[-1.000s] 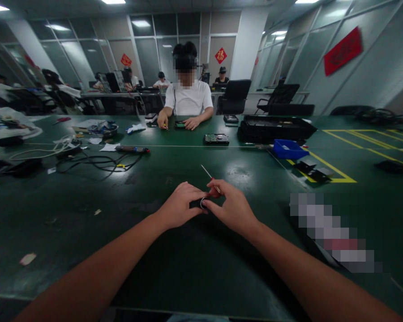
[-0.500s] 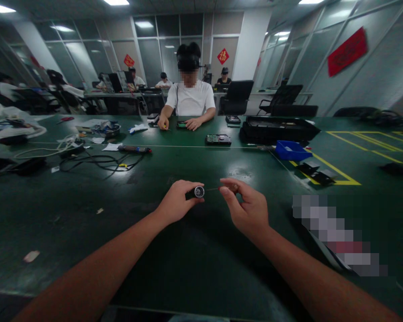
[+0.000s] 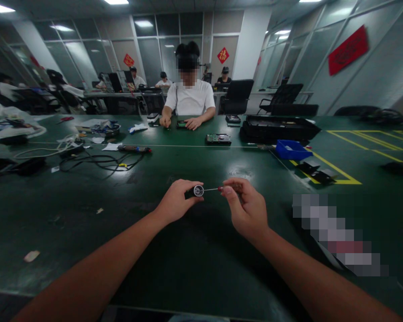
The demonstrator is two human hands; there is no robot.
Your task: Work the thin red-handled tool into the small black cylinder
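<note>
Between the thumb and fingers of my left hand [image 3: 174,203] is a dark cylindrical part [image 3: 198,191], its round silver-rimmed end facing me. Small details inside that end are too fine to make out. My right hand [image 3: 250,208] is closed around a screwdriver [image 3: 212,189] with a brownish handle, a red collar and a thin metal shaft. The shaft points left, level with the table, and its tip reaches the rim of the cylindrical part; whether it sits in a screw cannot be seen. Both hands are above the green table [image 3: 147,264].
Cables [image 3: 97,163] and a pen-like tool [image 3: 134,149] lie left. A hard drive [image 3: 218,139] lies ahead, with a black tray [image 3: 278,128] and blue bin [image 3: 293,150] to the right. A blurred-out flat item [image 3: 339,237] lies near my right forearm. A co-worker [image 3: 190,98] sits opposite.
The screwdriver has turned in my right fingers, so its red collar and shaft show more clearly. My left hand and the cylindrical part have barely shifted. The co-worker's hand across the table moved slightly.
</note>
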